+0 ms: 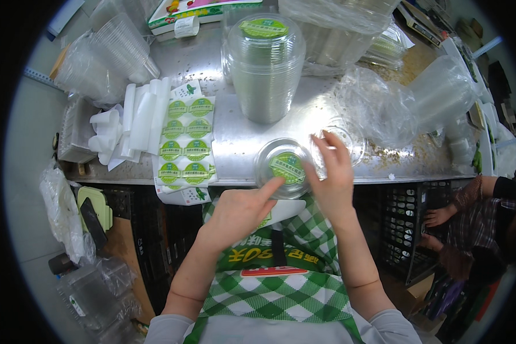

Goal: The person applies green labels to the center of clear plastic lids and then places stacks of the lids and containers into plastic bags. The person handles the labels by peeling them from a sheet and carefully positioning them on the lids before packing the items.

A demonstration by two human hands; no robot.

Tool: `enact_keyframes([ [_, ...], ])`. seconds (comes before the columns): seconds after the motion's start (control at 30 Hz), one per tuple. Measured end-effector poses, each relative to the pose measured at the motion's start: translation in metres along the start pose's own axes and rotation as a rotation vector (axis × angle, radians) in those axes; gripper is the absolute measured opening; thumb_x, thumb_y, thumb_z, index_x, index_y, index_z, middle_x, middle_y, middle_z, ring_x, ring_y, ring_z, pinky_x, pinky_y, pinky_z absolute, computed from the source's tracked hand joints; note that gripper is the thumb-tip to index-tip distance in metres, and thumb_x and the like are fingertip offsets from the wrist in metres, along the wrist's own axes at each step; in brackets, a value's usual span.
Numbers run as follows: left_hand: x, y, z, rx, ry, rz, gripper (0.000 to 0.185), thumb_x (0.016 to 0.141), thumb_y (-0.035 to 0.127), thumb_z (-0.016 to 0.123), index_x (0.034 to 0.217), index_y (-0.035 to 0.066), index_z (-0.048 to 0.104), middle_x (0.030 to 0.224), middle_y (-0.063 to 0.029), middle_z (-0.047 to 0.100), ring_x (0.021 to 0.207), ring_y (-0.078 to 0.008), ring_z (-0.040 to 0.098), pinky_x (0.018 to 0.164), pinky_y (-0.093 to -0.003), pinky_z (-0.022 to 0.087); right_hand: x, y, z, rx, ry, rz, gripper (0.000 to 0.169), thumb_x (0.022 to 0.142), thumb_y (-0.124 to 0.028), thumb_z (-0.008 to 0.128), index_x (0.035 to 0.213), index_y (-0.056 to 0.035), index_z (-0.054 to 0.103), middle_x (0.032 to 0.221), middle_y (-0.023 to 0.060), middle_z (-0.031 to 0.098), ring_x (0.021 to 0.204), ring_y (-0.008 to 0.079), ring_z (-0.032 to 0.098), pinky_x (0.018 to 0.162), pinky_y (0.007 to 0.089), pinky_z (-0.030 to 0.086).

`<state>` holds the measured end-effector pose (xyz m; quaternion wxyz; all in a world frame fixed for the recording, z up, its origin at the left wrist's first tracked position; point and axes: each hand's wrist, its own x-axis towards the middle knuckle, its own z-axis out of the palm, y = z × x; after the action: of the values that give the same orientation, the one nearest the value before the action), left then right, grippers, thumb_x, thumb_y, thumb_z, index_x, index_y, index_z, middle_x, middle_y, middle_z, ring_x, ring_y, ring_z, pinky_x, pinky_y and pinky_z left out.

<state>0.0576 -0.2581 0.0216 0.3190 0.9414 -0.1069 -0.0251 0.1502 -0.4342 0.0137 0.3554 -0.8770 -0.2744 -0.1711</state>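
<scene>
A round clear plastic lid [264, 161] lies at the front edge of the metal table, with a green label [288, 167] on it. My left hand [241, 215] reaches in from below, one fingertip at the label's lower left edge. A white label strip [290, 211] sticks out from under that hand and appears held in its fingers; part of a green label shows on it. My right hand [333, 176] is at the lid's right side, fingers apart and slightly blurred, its thumb near the label. Another clear lid [359, 148] lies partly behind the right hand.
Beyond the lid stands a stack of clear plastic containers [264, 90], a green label on top. Label sheets [185, 139] and curled white backing paper [144, 120] lie left. Bagged clear containers [438, 94] lie right. Another person's hand [440, 215] touches a black crate [402, 232].
</scene>
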Motion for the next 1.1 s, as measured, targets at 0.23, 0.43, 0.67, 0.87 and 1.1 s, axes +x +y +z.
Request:
enact_keyframes([
  [0.23,-0.004,-0.001,0.001,-0.081,-0.015,-0.034,0.051,0.084,0.016,0.063,0.131,0.012,0.046,0.062,-0.0125,0.058,0.055,-0.0286,0.06,0.051,-0.0373,0.046,-0.018,0.065,-0.026,-0.215,-0.296,0.162,0.023,0.077,-0.007,0.065,0.099,-0.0024,0.063,0.092,0.0154,0.062,0.092,0.0317,0.057,0.081,0.0395,0.046],
  [0.43,-0.009,-0.005,0.003,-0.176,0.052,0.018,0.05,0.083,0.014,0.064,0.131,0.011,0.049,0.069,-0.0155,0.062,0.057,-0.0281,0.061,0.052,-0.035,0.047,-0.027,0.075,-0.028,-0.213,-0.211,0.075,0.008,0.076,-0.007,0.065,0.081,-0.0013,0.064,0.079,0.0134,0.063,0.083,0.031,0.058,0.079,0.0389,0.045],
  [0.67,-0.012,-0.004,-0.004,-0.322,0.089,0.04,0.046,0.078,0.007,0.068,0.123,0.007,0.057,0.061,-0.009,0.057,0.049,-0.0185,0.054,0.048,-0.0285,0.041,-0.016,0.04,-0.044,0.708,0.035,0.617,0.009,0.082,-0.006,0.066,0.077,-0.0006,0.063,0.074,0.0074,0.064,0.073,0.0216,0.061,0.07,0.0321,0.048],
  [0.87,-0.012,-0.002,-0.019,-0.648,0.011,0.125,0.047,0.075,0.004,0.07,0.12,0.002,0.058,0.054,-0.0014,0.048,0.047,-0.01,0.046,0.047,-0.0235,0.033,-0.018,0.034,-0.03,1.64,-0.206,0.72,0.019,0.093,-0.02,0.056,0.087,-0.0018,0.058,0.076,0.0089,0.063,0.067,0.0165,0.061,0.061,0.0295,0.052],
  [1.1,0.0,0.001,-0.012,-0.396,-0.058,-0.106,0.057,0.083,0.011,0.065,0.136,0.008,0.044,0.059,-0.0052,0.051,0.05,-0.0149,0.049,0.051,-0.027,0.04,-0.04,0.049,-0.002,1.328,-0.342,1.022,0.024,0.09,-0.027,0.06,0.084,-0.0035,0.062,0.074,0.0074,0.065,0.066,0.0126,0.062,0.061,0.0262,0.052],
])
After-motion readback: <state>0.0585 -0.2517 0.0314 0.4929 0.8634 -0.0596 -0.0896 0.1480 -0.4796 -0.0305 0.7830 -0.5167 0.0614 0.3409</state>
